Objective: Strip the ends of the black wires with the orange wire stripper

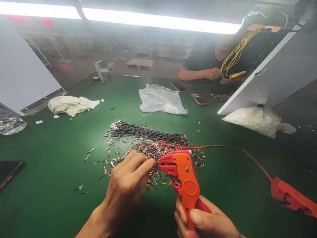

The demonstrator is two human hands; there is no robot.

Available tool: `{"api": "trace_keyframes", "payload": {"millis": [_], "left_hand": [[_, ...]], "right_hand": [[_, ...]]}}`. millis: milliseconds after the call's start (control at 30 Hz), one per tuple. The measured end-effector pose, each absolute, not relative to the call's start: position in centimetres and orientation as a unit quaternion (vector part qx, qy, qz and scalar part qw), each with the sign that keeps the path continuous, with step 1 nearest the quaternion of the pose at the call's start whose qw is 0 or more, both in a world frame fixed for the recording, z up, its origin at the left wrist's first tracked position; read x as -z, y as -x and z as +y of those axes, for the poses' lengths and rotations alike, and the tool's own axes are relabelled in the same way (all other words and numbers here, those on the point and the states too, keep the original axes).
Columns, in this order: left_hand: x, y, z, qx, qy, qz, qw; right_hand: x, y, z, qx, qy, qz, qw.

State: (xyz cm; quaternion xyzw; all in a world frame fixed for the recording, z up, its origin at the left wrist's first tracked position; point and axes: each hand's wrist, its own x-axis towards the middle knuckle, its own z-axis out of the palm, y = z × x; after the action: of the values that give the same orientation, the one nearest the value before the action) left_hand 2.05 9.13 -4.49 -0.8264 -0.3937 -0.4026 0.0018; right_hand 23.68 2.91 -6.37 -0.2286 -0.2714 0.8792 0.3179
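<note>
My right hand (206, 219) is wrapped round the grip of an orange and red wire stripper (189, 180), whose jaws point left. My left hand (131, 180) is closed in a pinch just left of those jaws; whatever its fingertips hold is hidden. Behind the hands lies a bundle of black wires (146, 132) with metal terminals at the left end. Under and around the jaws spreads a heap of wire scraps (151, 150), black insulation and bare copper. A red wire (198, 147) stretches across the heap toward the right.
A second wire stripper (293, 196) lies at the right. Farther back are a clear plastic bag (162, 99), two phones (198, 99), a white cloth (71, 105) and a bag of white pieces (255, 120). Opposite, a co-worker's hands (215, 74) hold yellow wires (236, 53). A dark device (10, 172) sits left.
</note>
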Motion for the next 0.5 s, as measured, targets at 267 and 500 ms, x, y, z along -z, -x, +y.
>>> {"api": "trace_keyframes", "payload": {"millis": [267, 500], "left_hand": [[4.33, -2.03, 9.02, 0.413, 0.822, -0.392, -0.024], [3.83, -2.03, 9.00, 0.418, 0.816, -0.397, -0.041]], "right_hand": [[6.05, -23.70, 3.06, -0.888, 0.219, -0.261, 0.310], [6.17, -23.81, 3.36, -0.894, 0.204, -0.257, 0.305]]}}
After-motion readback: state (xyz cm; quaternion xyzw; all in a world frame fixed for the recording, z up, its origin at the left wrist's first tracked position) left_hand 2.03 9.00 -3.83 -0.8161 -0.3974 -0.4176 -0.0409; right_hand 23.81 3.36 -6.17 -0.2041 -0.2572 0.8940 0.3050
